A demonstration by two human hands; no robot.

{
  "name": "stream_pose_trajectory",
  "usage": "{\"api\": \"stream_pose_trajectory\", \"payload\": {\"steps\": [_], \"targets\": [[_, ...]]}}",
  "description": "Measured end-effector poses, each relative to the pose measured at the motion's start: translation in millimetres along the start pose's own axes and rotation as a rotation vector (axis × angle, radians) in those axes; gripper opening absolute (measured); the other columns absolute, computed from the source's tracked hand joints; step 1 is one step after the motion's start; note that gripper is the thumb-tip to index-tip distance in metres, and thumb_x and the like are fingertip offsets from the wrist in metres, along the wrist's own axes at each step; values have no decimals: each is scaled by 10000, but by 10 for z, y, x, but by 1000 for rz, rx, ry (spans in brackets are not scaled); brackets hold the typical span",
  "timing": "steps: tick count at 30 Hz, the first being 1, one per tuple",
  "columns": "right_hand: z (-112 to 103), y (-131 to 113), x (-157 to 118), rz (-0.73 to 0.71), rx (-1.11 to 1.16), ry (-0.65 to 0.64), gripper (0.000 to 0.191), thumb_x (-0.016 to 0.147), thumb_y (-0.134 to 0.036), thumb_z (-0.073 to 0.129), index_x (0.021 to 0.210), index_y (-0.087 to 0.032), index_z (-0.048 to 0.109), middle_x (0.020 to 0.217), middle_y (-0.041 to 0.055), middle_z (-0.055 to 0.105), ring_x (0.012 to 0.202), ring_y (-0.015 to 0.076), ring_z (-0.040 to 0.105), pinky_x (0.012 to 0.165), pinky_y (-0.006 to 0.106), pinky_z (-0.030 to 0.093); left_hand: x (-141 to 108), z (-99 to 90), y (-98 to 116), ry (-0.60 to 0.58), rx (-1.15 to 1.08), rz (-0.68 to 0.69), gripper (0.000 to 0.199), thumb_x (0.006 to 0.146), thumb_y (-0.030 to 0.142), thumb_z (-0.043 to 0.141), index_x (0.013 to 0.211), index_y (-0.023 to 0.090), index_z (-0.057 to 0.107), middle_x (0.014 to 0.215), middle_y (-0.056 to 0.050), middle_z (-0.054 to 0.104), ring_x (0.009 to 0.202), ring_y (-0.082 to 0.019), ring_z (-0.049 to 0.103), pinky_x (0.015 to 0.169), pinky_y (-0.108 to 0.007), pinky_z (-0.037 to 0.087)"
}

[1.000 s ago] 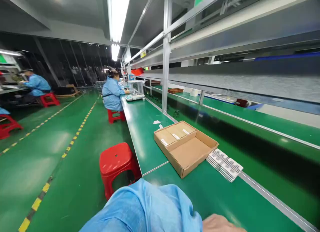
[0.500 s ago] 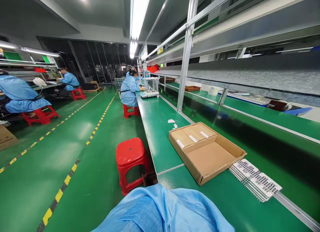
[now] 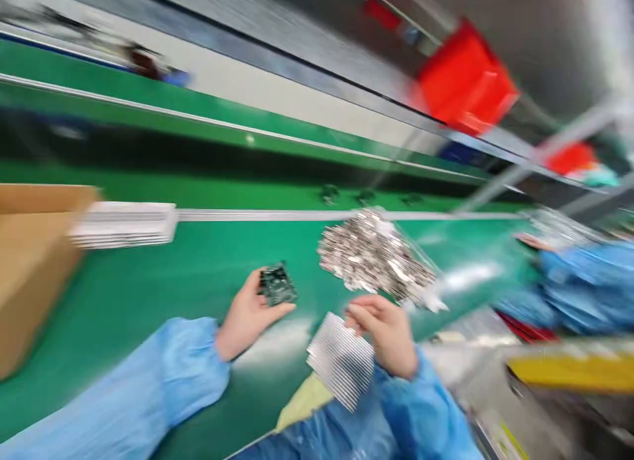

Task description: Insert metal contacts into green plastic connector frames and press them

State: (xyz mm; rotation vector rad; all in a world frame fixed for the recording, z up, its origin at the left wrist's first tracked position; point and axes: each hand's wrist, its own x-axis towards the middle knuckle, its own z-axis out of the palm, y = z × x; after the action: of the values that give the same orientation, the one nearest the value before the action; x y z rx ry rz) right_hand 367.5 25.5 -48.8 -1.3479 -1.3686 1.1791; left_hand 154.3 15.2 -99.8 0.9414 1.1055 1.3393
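My left hand (image 3: 249, 317) holds a small dark green circuit board (image 3: 278, 285) by its edge, fingers and thumb around it, just above the green bench. My right hand (image 3: 384, 330) is closed in a pinch; whether anything small sits between its fingertips cannot be made out. Right below those fingers is a silver striped sheet (image 3: 341, 361), which looks like more than one layer, near the bench's front edge. Beyond the right hand lies a heap of small shiny metal pieces (image 3: 374, 252), blurred by motion.
At the left stands an open cardboard box (image 3: 47, 275), beside a stack of white panels (image 3: 126, 224). Red bins (image 3: 465, 84) hang at the shelf on the upper right. A co-worker's blue sleeve (image 3: 584, 282) reaches over the bench at right. Yellow material (image 3: 304, 399) lies near my lap.
My view has swung right, from the aisle and stools to the bench in front of me. Both my hands, the circuit board and the metal heap now show; the cardboard box sits at the left edge.
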Motion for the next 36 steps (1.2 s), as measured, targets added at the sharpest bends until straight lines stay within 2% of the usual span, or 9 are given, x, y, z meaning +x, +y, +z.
{"api": "stream_pose_trajectory", "payload": {"steps": [3, 8, 13, 16, 19, 23, 27, 31, 36], "targets": [[-241, 77, -275, 98, 200, 113, 413, 618, -495, 828, 762, -144, 665, 633, 47, 689, 546, 170, 658, 433, 217, 500, 57, 289, -68, -162, -36, -48, 596, 633, 312, 809, 1084, 178, 444, 1123, -73, 626, 936, -210, 677, 869, -379, 562], [-121, 185, -438, 134, 399, 203, 363, 622, -431, 838, 776, -144, 678, 700, 69, 713, 593, 173, 683, 429, 193, 499, -79, 515, -126, -316, -43, -55, 538, 663, 304, 797, 1056, 173, 455, 1090, -68, 637, 997, -226, 660, 883, -379, 569], [-58, 232, -573, 70, 384, 262, 310, 692, -382, 804, 693, -153, 596, 983, 123, 711, 784, 195, 697, 474, 187, 509, -92, 481, -192, -388, -77, -67, 517, 727, 268, 755, 1132, 177, 446, 1132, -69, 619, 1030, -207, 645, 952, -385, 530], [-15, 211, -591, 44, 363, 266, 351, 717, -408, 778, 685, -173, 520, 853, 99, 717, 617, 155, 658, 444, 200, 474, -109, 450, -209, -382, -98, -66, 511, 736, 262, 749, 1143, 182, 451, 1154, -67, 612, 1048, -207, 634, 967, -389, 516], [13, 191, -602, 14, 259, 278, 337, 746, -436, 741, 733, -182, 519, 691, 38, 670, 450, 93, 504, 411, 198, 401, -130, 424, -234, -392, -126, -64, 545, 743, 236, 742, 1189, 195, 431, 1160, -63, 614, 1044, -190, 634, 962, -358, 515], [-23, 237, -668, -108, -93, 250, 186, 855, -356, 627, 828, -174, 655, 698, 36, 621, 621, 145, 550, 548, 244, 438, -149, 397, -248, -446, -132, -78, 598, 749, 224, 731, 1245, 189, 399, 1131, -93, 634, 1017, -205, 648, 929, -352, 534], [-48, 333, -757, -206, -262, 135, 233, 919, -271, 508, 989, -197, 717, 749, 49, 622, 648, 161, 583, 620, 285, 466, -171, 383, -223, -491, -94, -88, 564, 756, 238, 717, 1237, 191, 426, 1131, -99, 632, 1031, -201, 639, 912, -326, 535], [8, 365, -787, -56, -221, 157, 131, 856, -266, 610, 856, -203, 724, 632, 11, 615, 529, 144, 552, 522, 265, 430, -192, 362, -227, -541, -41, -89, 524, 796, 225, 673, 1260, 210, 429, 1151, -91, 622, 1052, -195, 630, 905, -304, 528], [111, 306, -723, -229, -276, 232, 103, 762, -136, 622, 738, -205, 694, 754, 29, 594, 692, 163, 541, 616, 278, 427, -213, 336, -235, -593, 17, -105, 509, 808, 219, 650, 1268, 209, 432, 1153, -95, 628, 1029, -202, 646, 888, -308, 536]]}}
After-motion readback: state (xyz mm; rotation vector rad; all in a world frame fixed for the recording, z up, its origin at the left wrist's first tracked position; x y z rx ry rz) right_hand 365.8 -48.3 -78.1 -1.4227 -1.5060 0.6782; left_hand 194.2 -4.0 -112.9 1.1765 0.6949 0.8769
